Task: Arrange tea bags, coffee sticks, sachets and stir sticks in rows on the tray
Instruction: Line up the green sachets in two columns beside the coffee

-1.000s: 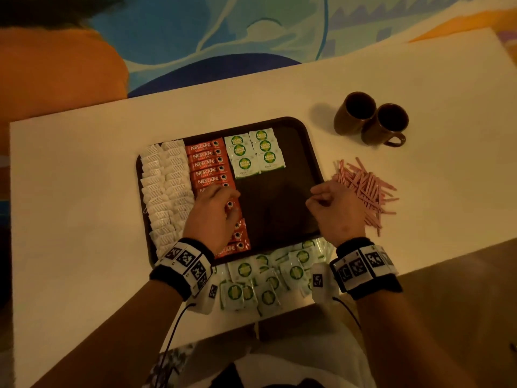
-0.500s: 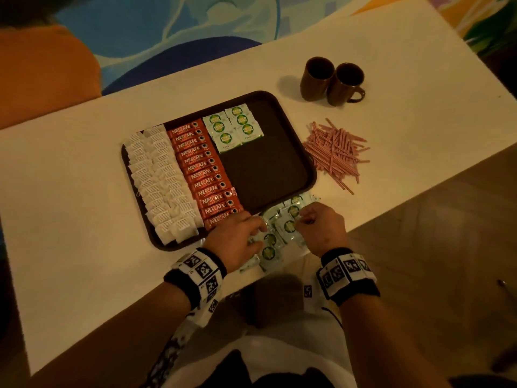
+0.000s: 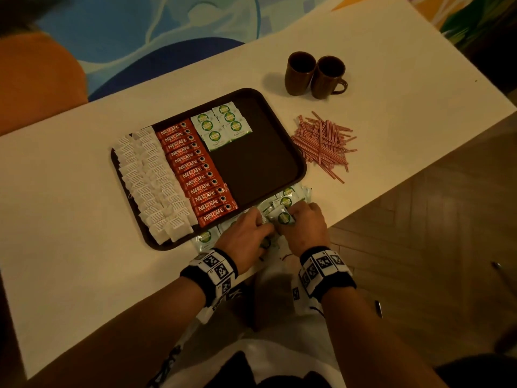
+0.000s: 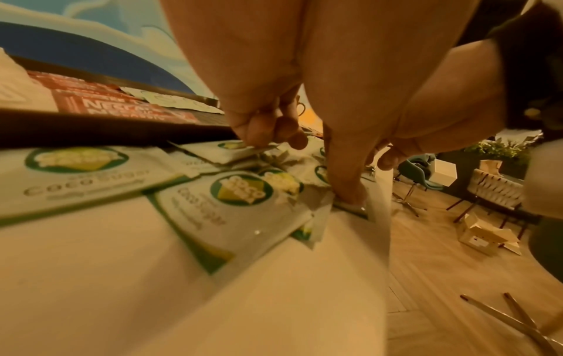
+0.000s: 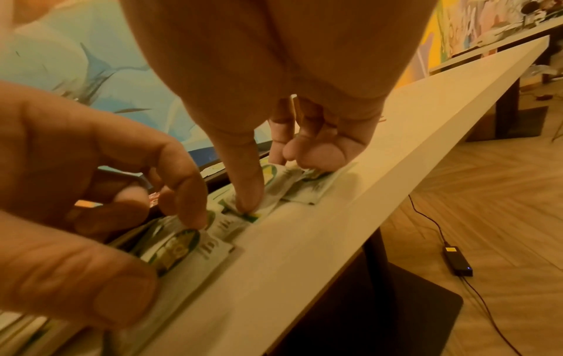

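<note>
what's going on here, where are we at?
A person is filling a brown tray in rows. Tea bags and Nescafe coffee sticks already fill two rows; six coco sugar sachets start a third. Both hands are in the loose sachet pile at the table's near edge: the left hand and the right hand are each picking at sachets with their fingertips. The stir sticks lie heaped beside the tray, untouched, near two brown mugs.

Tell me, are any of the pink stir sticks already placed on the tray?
No, the stir sticks all lie in a loose pile on the table, right of the tray.
</note>
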`<state>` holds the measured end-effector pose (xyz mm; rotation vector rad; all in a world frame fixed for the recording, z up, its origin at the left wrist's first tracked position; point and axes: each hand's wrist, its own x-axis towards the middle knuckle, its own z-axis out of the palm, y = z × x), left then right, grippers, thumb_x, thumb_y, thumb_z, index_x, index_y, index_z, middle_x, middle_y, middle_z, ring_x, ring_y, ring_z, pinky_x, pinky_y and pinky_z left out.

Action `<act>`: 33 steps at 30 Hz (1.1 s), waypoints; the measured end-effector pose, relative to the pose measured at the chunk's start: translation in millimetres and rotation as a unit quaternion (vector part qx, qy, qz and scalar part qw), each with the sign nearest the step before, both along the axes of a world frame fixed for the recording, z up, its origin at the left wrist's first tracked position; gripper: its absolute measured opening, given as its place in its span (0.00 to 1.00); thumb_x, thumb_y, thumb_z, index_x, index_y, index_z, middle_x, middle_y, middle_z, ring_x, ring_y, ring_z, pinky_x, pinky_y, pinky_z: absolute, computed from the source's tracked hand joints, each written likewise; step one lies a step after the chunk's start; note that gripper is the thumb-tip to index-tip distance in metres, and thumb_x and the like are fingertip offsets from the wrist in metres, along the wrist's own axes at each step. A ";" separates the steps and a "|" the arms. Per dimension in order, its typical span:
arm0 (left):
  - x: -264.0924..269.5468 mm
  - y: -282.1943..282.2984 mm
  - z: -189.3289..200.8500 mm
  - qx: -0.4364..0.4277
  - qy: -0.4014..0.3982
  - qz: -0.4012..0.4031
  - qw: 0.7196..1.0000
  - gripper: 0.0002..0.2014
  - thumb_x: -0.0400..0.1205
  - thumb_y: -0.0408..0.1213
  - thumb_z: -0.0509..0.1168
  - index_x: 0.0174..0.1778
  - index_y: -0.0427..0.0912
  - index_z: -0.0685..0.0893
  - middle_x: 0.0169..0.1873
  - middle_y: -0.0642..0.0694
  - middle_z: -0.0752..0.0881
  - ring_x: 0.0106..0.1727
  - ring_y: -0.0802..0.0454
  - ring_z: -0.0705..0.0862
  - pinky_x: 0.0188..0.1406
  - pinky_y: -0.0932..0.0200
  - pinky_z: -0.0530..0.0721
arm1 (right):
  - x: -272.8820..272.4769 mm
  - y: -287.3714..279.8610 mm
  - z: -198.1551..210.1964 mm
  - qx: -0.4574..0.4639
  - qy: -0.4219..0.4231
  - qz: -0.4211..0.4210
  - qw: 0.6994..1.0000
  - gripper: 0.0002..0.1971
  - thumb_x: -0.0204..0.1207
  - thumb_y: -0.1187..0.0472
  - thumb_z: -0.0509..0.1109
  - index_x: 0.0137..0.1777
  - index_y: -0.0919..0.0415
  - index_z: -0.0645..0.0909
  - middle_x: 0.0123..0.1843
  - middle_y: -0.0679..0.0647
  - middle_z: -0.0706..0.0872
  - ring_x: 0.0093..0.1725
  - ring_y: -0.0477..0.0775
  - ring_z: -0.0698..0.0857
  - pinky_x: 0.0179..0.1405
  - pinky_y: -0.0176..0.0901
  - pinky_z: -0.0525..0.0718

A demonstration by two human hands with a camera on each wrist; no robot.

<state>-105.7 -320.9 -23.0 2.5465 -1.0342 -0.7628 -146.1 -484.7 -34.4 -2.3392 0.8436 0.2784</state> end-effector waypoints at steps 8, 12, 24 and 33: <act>3.8 -7.8 -5.4 -0.002 -0.016 0.001 1.000 0.17 0.81 0.41 0.72 0.64 0.49 0.78 0.58 0.48 0.67 0.57 0.47 0.74 0.48 0.48 0.85 | 2.5 -15.7 3.4 0.037 -0.015 0.007 0.999 0.12 0.71 0.56 0.83 0.50 0.50 0.83 0.52 0.52 0.82 0.50 0.54 0.83 0.45 0.42 0.77; 6.8 -13.4 -2.4 -0.014 -0.021 -0.006 1.000 0.12 0.83 0.38 0.68 0.62 0.44 0.79 0.59 0.46 0.68 0.58 0.47 0.72 0.52 0.48 0.84 | 7.4 -26.4 6.6 0.069 -0.027 0.011 0.997 0.08 0.75 0.59 0.81 0.46 0.50 0.84 0.47 0.49 0.86 0.46 0.50 0.84 0.36 0.33 0.74; 47.8 6.1 21.7 -0.121 0.122 0.181 0.968 0.06 0.80 0.46 0.75 0.46 0.57 0.83 0.44 0.60 0.84 0.47 0.63 0.81 0.44 0.61 0.77 | 36.0 -56.6 36.7 0.138 -0.097 -0.037 0.985 0.07 0.77 0.54 0.79 0.43 0.50 0.84 0.40 0.44 0.86 0.38 0.45 0.83 0.36 0.38 0.75; 109.6 17.1 27.1 -0.215 0.076 0.350 0.909 0.08 0.79 0.34 0.77 0.49 0.49 0.86 0.41 0.56 0.88 0.43 0.61 0.87 0.43 0.63 0.84 | 97.9 -52.7 30.7 0.168 -0.100 0.004 0.981 0.06 0.81 0.56 0.76 0.49 0.43 0.83 0.54 0.47 0.90 0.43 0.53 0.91 0.40 0.49 0.92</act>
